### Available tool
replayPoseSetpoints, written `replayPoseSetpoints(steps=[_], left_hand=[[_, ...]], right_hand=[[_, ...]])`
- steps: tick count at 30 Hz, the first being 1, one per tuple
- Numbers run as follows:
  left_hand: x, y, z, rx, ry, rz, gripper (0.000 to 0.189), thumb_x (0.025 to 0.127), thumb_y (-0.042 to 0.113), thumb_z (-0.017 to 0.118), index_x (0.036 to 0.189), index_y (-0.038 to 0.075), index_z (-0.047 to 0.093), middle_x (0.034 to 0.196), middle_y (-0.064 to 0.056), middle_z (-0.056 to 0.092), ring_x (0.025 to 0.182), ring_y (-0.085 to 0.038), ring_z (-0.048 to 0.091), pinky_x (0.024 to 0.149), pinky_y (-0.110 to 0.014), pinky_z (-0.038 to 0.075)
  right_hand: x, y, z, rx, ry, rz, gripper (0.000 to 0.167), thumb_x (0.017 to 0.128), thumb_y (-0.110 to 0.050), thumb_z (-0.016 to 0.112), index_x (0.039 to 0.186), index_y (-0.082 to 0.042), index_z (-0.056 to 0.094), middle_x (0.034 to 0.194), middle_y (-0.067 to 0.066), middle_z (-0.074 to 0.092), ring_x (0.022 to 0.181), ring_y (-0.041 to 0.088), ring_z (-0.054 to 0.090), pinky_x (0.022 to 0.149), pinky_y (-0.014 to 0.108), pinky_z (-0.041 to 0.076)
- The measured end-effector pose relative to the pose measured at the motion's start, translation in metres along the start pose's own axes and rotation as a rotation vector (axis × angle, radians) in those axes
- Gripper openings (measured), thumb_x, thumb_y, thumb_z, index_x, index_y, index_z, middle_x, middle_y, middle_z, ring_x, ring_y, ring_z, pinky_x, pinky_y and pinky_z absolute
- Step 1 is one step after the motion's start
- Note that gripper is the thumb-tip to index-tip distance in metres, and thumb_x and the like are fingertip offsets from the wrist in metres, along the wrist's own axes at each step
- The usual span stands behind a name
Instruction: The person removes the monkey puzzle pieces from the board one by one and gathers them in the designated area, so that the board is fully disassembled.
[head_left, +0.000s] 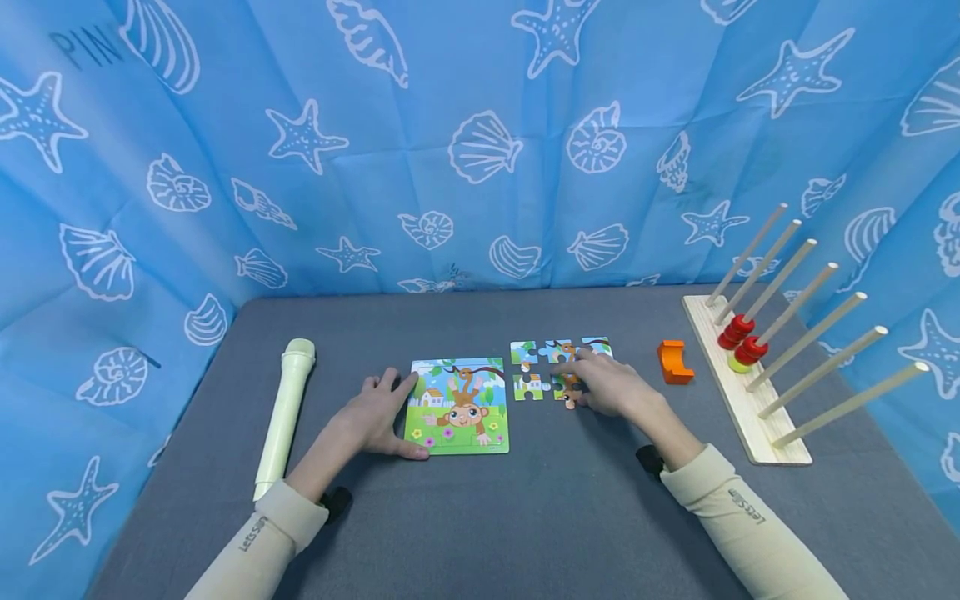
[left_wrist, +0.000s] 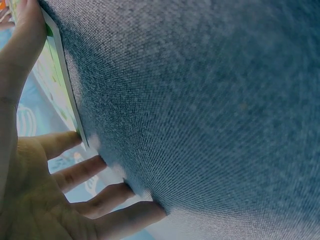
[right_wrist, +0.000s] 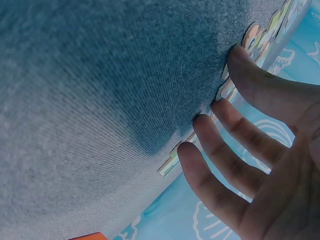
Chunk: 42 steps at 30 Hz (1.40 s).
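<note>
left hand [head_left: 378,414], fingers spread, probably steadied the monkey picture board [head_left: 457,408] while right hand [head_left: 611,385] touched jigsaw pieces [head_left: 557,350] beneath relaxed fingers

Jigsaw [head_left: 459,423] touching the left hand [head_left: 377,417], on its right; microphone-like rod [head_left: 286,408] leftward. Jigsaw pieces [head_left: 528,388] under and left of the right hand [head_left: 611,386]; arch block [head_left: 672,364], then peg rack [head_left: 746,398], rightward.

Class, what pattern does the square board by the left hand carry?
The square board shows a brown monkey upside down against green grass, clearest in the head view.
</note>
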<state>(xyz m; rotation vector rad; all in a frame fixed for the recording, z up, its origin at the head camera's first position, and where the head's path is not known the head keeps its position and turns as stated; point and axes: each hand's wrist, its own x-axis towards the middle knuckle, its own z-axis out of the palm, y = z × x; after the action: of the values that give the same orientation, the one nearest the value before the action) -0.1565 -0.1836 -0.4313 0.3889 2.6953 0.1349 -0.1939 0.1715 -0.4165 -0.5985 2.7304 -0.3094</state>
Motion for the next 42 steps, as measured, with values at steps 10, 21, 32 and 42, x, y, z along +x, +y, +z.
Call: replayPoseSetpoints(steps=[10,21,32,42], left_hand=[[0.001,0.000,0.001,0.001,-0.013,-0.015,0.124,0.070,0.073,0.081,0.163,0.011,0.027,0.157,-0.024,0.034,0.140,-0.050,0.040,0.102,-0.063,0.050],[0.001,-0.001,0.001,-0.004,-0.010,-0.016,0.125,0.070,0.074,0.081,0.163,0.011,0.027,0.157,-0.024,0.033,0.140,-0.051,0.039,0.102,-0.064,0.049],[0.002,-0.001,0.001,0.000,-0.003,-0.010,0.123,0.070,0.072,0.081,0.162,0.010,0.028,0.157,-0.024,0.034,0.139,-0.050,0.040,0.102,-0.063,0.049],[0.001,-0.001,0.001,-0.002,0.003,-0.003,0.123,0.070,0.072,0.082,0.162,0.009,0.028,0.156,-0.024,0.034,0.139,-0.051,0.040,0.102,-0.063,0.049]], right_hand=[[0.002,0.001,-0.003,0.005,-0.012,0.005,0.046,0.093,-0.015,0.076,0.138,-0.018,0.066,0.127,0.016,0.062,0.107,0.031,0.059,0.090,0.064,0.052],[-0.001,0.002,-0.001,0.039,0.017,0.018,0.047,0.093,-0.011,0.074,0.139,-0.018,0.066,0.125,0.016,0.061,0.100,0.029,0.058,0.076,0.052,0.053],[-0.002,-0.011,-0.006,0.019,0.080,-0.001,0.047,0.091,-0.011,0.077,0.136,-0.018,0.067,0.136,0.020,0.058,0.109,0.033,0.061,0.084,0.059,0.056],[0.006,-0.035,-0.003,0.020,0.114,-0.091,0.044,0.092,-0.021,0.078,0.134,-0.016,0.068,0.127,0.016,0.064,0.107,0.031,0.063,0.089,0.055,0.054]])
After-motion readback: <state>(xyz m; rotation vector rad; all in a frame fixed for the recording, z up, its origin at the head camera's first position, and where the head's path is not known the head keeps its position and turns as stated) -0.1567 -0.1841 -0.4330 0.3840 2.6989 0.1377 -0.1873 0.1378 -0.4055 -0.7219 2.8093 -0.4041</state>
